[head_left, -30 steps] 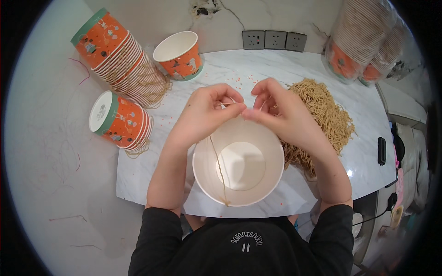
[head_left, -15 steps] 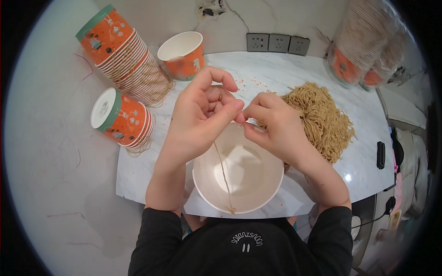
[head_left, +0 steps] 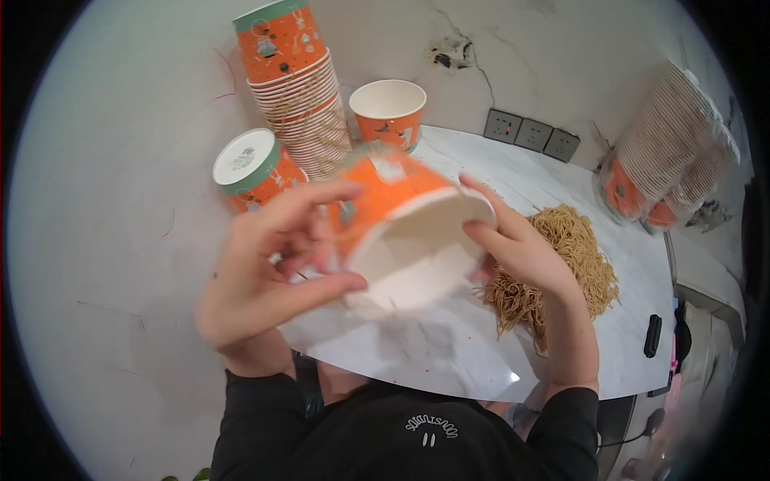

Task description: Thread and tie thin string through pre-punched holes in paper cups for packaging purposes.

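Between my two hands an orange paper tub is tipped on its side, its white mouth turned toward me and its outline blurred. My right hand grips the rim, thumb over the edge into the mouth. On the other side my left hand curves around the wall, the thumb tip at the lower rim. A heap of tan yarn-like strands lies by my right forearm, partly hidden behind it. Whether a loose strand hangs on the tub, I cannot make out.
A tall stack of nested orange tubs wrapped with strands stands at the back left, beside a shorter upturned stack. One upright tub sits behind. Bagged tubs are at the far right, a black object near the table's right edge.
My hands were pinched together above the upright tub, a strand across its mouth. Now they are apart, holding the tub lifted and tilted on its side. The view has swung left.
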Tool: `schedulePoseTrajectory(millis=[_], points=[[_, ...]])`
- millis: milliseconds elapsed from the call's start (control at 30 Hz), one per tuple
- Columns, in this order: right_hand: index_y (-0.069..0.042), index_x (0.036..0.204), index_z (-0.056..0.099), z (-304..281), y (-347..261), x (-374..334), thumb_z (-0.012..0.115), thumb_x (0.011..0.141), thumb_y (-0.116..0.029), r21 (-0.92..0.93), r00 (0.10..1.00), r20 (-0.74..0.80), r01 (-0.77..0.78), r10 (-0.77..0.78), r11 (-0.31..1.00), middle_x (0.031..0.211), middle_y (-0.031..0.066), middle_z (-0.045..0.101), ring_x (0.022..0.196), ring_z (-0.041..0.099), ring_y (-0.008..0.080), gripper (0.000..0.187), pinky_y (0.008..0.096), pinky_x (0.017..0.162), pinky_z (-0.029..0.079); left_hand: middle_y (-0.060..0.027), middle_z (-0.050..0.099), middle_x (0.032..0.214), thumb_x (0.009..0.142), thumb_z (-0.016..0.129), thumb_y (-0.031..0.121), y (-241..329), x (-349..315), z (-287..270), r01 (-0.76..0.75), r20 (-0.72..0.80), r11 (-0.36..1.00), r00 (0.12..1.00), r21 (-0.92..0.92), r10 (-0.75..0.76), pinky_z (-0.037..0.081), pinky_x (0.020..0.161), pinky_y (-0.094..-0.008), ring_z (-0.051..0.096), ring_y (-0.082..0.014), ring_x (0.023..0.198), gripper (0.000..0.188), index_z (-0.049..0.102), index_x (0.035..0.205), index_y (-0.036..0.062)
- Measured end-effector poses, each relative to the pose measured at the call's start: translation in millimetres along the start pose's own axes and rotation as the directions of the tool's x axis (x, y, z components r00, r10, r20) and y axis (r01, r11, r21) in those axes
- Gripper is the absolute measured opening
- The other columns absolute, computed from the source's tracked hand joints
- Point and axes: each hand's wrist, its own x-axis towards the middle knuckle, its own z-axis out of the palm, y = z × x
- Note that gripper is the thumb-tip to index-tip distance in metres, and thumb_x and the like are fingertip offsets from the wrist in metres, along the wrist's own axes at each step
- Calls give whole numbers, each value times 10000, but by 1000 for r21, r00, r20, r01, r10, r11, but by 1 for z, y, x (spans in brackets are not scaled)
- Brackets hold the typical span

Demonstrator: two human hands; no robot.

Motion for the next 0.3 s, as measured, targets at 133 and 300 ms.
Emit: schedulePoseTrajectory(millis=[133, 300], points=[[-141, 1642, 201, 48, -39, 77, 476, 1005, 12, -49, 854, -173, 490, -490, 871, 1414, 165, 564, 1160, 641, 229, 711, 340, 929, 559, 31, 515, 773, 747, 835, -17, -17, -16, -47, -49, -325, 893, 922, 447, 213, 340, 609, -234, 407, -76, 678, 244, 668, 917, 36], [-160, 1659, 65, 130, -93, 204, 653, 903, -21, -334, 335, -403, 812, -851, 478, 1584, 256, 385, 1311, 550, 438, 968, 490, 992, 507, 4, 604, 838, 800, 757, -66, -62, -14, -117, -268, -262, 676, 776, 687, 574, 505, 827, -375, 464, -180, 750, 192, 638, 888, 57]])
